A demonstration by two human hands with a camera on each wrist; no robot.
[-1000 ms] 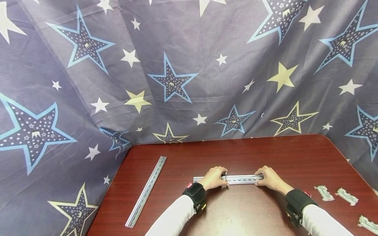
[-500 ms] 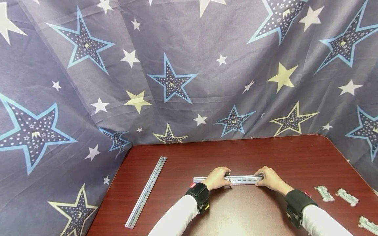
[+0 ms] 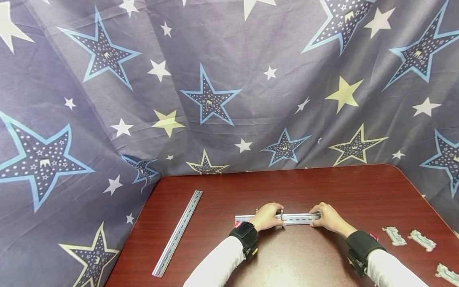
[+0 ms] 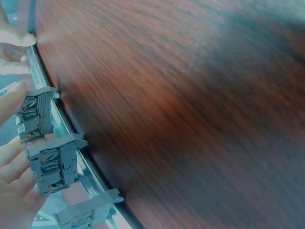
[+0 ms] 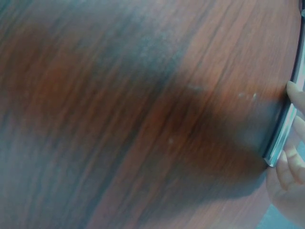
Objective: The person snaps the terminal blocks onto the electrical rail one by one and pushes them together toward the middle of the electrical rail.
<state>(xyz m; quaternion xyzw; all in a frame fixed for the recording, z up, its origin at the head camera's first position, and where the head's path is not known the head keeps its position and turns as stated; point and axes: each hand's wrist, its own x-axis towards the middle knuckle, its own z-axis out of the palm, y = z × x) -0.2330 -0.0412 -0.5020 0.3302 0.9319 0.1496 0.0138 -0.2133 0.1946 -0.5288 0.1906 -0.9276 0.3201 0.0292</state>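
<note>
A slotted metal DIN rail (image 3: 297,219) lies crosswise on the table. My left hand (image 3: 266,217) pinches a grey terminal block (image 4: 35,114) seated across the rail, its thumb on one face and fingers on the other. In the left wrist view, a second terminal block (image 4: 55,164) and a third terminal block (image 4: 88,212) sit spaced along the same rail. My right hand (image 3: 328,217) grips the rail's right end, thumb on the near edge and fingers over the far one. The right wrist view catches that rail end (image 5: 281,136) between thumb and fingers.
Another slotted DIN rail (image 3: 178,233) lies slanted at the left of the table (image 3: 222,191). Loose pale terminal blocks lie at the right: one block (image 3: 394,236), a second block (image 3: 422,240) and a third block (image 3: 447,274) near the edge. A star-patterned cloth (image 3: 229,99) hangs behind.
My left hand has moved a little to the right along the rail, the pinched terminal block moving with it. My right hand and the rail have stayed in place.
</note>
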